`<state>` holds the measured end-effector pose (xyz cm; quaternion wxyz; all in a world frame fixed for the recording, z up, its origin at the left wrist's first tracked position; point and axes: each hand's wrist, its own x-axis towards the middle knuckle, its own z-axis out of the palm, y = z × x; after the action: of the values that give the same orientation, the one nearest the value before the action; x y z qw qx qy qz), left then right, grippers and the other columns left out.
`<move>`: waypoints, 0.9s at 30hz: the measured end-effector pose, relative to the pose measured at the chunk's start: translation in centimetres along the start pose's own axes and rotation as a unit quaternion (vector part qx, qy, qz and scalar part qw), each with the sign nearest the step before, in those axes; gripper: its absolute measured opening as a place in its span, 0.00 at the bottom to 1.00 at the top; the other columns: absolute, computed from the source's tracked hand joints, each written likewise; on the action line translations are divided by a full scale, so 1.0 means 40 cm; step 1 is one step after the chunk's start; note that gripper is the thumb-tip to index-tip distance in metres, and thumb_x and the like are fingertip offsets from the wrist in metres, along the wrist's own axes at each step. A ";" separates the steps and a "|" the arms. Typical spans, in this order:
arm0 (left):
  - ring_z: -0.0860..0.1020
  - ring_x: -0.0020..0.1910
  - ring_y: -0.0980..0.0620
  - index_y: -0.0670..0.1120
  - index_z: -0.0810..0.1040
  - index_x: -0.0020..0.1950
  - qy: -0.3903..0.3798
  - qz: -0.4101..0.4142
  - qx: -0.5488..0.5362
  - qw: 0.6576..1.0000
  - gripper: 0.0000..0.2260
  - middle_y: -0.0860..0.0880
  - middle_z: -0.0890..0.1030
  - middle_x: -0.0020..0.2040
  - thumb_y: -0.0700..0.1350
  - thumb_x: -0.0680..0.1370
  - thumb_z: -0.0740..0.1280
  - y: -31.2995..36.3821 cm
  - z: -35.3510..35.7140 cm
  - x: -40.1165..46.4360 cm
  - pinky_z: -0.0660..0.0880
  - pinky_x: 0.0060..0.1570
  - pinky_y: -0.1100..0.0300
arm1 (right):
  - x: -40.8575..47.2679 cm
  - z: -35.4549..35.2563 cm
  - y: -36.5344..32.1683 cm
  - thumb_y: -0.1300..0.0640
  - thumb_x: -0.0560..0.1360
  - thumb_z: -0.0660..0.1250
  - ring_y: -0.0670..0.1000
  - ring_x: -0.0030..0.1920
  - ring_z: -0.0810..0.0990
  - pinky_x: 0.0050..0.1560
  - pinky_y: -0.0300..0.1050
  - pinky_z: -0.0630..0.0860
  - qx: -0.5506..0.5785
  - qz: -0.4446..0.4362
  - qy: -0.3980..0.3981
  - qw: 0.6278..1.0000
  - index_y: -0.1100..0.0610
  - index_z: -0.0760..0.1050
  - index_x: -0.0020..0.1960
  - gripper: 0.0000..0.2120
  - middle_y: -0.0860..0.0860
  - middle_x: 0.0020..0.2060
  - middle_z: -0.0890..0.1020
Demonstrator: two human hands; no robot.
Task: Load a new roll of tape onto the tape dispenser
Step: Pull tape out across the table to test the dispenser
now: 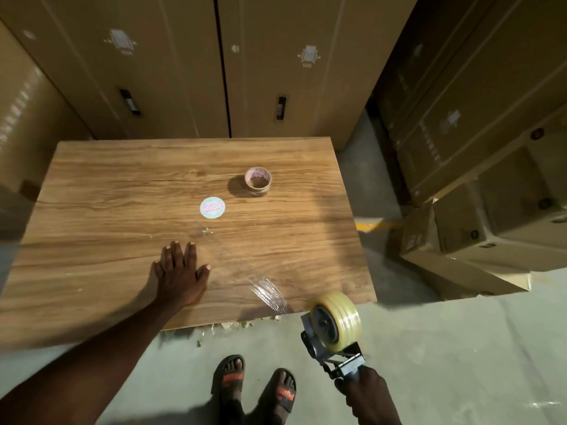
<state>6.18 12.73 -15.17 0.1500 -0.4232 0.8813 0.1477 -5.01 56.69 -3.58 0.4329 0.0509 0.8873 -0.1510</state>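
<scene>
My right hand point(366, 394) grips the handle of a metal tape dispenser point(329, 348) just off the table's near right corner. A full roll of clear tape point(342, 317) sits on its wheel. A stretch of clear tape point(270, 291) runs from the dispenser across the table top toward the middle. My left hand point(179, 271) lies flat on the wooden table point(122, 194), fingers spread, holding nothing. An almost empty cardboard tape core point(258, 180) stands further back. A round white label point(212, 207) lies near it.
Tall cardboard boxes point(214, 65) stand behind the table, and more are stacked at the right point(478, 179). Torn cardboard bits litter the floor under the near edge point(221, 328). My sandalled feet point(254, 384) stand on grey concrete.
</scene>
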 end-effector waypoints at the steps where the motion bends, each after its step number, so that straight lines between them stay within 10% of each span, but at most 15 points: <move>1: 0.44 0.81 0.35 0.51 0.49 0.83 -0.001 0.001 0.000 1.000 0.36 0.38 0.47 0.83 0.66 0.80 0.53 0.001 0.004 -0.014 0.50 0.75 0.30 | 0.010 -0.001 -0.013 0.46 0.62 0.70 0.54 0.33 0.84 0.34 0.45 0.79 0.016 -0.030 -0.004 0.999 0.59 0.79 0.42 0.18 0.57 0.34 0.86; 11: 0.61 0.77 0.30 0.45 0.64 0.80 -0.002 0.050 0.023 0.998 0.37 0.35 0.63 0.79 0.68 0.79 0.47 -0.031 0.063 -0.128 0.61 0.69 0.29 | -0.027 0.009 -0.252 0.52 0.66 0.70 0.52 0.24 0.73 0.25 0.42 0.69 0.072 -0.107 -0.009 0.992 0.61 0.78 0.37 0.11 0.57 0.26 0.81; 27: 0.66 0.75 0.35 0.48 0.64 0.80 -0.017 0.063 -0.001 0.998 0.34 0.39 0.65 0.79 0.66 0.80 0.49 -0.048 0.039 -0.140 0.61 0.67 0.36 | 0.063 0.142 -0.630 0.54 0.68 0.73 0.56 0.24 0.72 0.24 0.42 0.67 0.270 -0.048 -0.324 0.905 0.62 0.79 0.35 0.11 0.60 0.29 0.77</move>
<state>11.27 16.12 -14.67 0.1548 -0.3641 0.9035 0.1647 -7.87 30.89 -3.20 0.6587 0.0716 0.6245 -0.4134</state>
